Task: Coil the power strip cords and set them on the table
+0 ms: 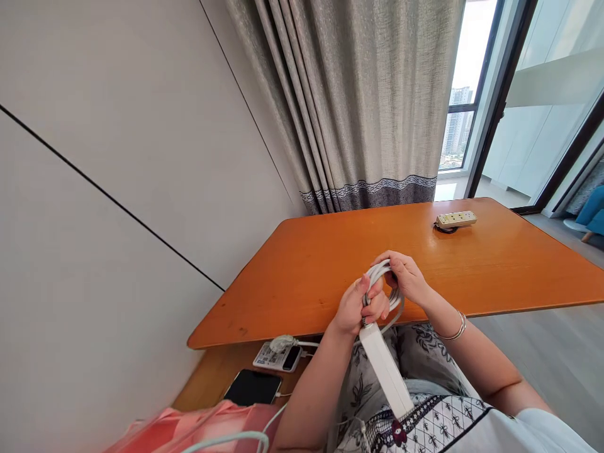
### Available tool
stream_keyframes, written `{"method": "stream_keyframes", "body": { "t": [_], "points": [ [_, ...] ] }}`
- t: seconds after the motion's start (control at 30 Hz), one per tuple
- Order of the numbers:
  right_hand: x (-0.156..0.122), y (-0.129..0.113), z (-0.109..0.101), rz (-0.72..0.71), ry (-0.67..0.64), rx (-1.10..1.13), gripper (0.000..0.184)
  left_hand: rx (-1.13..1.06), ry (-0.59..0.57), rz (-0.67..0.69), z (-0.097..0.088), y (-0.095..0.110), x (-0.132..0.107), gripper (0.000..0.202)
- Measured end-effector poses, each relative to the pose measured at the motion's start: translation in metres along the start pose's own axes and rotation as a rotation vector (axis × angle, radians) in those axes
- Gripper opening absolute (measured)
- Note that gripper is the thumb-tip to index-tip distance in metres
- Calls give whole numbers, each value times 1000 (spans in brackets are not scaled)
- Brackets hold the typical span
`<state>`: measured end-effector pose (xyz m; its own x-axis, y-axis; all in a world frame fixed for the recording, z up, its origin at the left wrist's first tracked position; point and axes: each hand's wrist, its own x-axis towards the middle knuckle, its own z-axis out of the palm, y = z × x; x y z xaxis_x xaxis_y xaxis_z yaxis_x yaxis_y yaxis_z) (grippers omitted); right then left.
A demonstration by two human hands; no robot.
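My left hand (357, 306) is closed around a coiled white cable (379, 272) just above the near table edge. My right hand (406, 275) grips the top and right side of the same coil, with the fingers curled over it. From below my left fist hangs a long white block (387, 372), joined to the cable by a dark collar. Its plain face points up at me and no sockets show, so I cannot tell whether it is a power strip. The block reaches down over my lap. A loose loop of cable dangles under the hands.
The orange-brown table (302, 270) stretches ahead, with a beige power strip (455, 219) and its dark cord at the far right. Left of my lap, on a lower wooden surface, lie a phone (253, 387) and a white device (278, 356) with cables, near a pink bag (202, 431).
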<state>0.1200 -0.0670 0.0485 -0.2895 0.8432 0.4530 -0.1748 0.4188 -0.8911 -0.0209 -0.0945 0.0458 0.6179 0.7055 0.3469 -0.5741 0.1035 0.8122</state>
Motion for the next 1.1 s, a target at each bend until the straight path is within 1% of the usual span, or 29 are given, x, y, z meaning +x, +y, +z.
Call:
{"method": "stream_keyframes", "body": {
  "t": [0.07,0.17,0.23,0.33,0.37,0.43,0.53,0.57,0.6,0.67,0.73,0.77,0.8,0.83,0.9,0.97,1.03,1.1],
  "points": [
    [-4,5,1,27,-28,62,63,-46,73,40,0,5,-3,52],
    [-15,14,3,101,-54,109,59,-43,237,105,0,16,-6,55],
    [-23,20,3,170,-113,89,54,-7,324,132,0,23,-7,58],
    [-36,26,-2,228,-202,-6,47,62,401,190,1,33,-8,62],
    [-40,28,-5,235,-225,-51,45,83,425,227,1,37,-8,62],
    [-50,31,-11,245,-286,-142,42,120,484,346,3,44,-8,61],
    [-65,36,-20,264,-375,-269,39,173,583,588,3,60,-11,56],
    [-70,36,-23,260,-372,-320,39,197,609,653,3,65,-12,55],
    [-74,35,-25,241,-338,-380,39,223,630,699,2,70,-13,54],
    [-79,30,-29,151,-200,-525,37,270,660,742,-1,78,-15,55],
    [-81,19,-35,16,-47,-673,35,305,672,741,-4,80,-14,56],
    [-80,12,-38,-41,-1,-759,34,319,674,736,-4,79,-13,57],
    [-78,4,-42,-83,16,-858,34,331,674,731,-5,77,-11,58],
    [-76,-4,-44,-109,7,-974,35,340,667,719,-4,74,-10,59],
    [-70,-19,-48,-136,-72,-1220,36,344,635,673,-2,67,-7,58],
    [-64,-33,-47,-190,-179,-1399,35,342,588,595,1,60,-5,55],
    [-59,-45,-42,-292,-266,-1465,32,356,539,513,3,54,-4,51],
    [-55,-55,-36,-421,-331,-1438,29,389,494,450,3,49,-3,47]
  ]
}}
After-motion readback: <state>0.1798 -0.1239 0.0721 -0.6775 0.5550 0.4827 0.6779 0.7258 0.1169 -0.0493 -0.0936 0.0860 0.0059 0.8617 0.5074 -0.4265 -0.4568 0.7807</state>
